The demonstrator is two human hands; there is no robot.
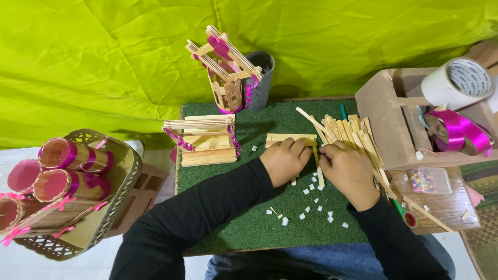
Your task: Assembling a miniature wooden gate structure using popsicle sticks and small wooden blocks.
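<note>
Your left hand (283,161) lies knuckles-up on a small stick frame (290,139) on the green mat (249,218), its fingers curled down onto the flat sticks, so most of the frame is hidden beneath it; only the top rails and two stick ends below the hand show. Your right hand (350,172) sits just beside it, touching at the fingertips, and its fingers are pinched together on something at the frame's right edge, but the fingertips are turned away from you and what they grip is too small to make out. A loose pile of sticks (348,130) fans out behind that hand, partly covered by it, and a green pen (343,112) pokes out from under the pile with only its end showing. Small white scraps (314,203) are scattered on the mat below your hands. At the mat's left stands a finished stick box (206,141) with magenta ribbon, and at the back a taller stick holder (226,72) leans against a grey cup (260,78), which it half hides. To your right, a cardboard tray (377,109) holds a white tape roll (458,82) and magenta ribbon (458,133), the tray cut off by the picture's edge. A basket (120,181) of ribbon-wrapped holders sits at far left, also cut off.
</note>
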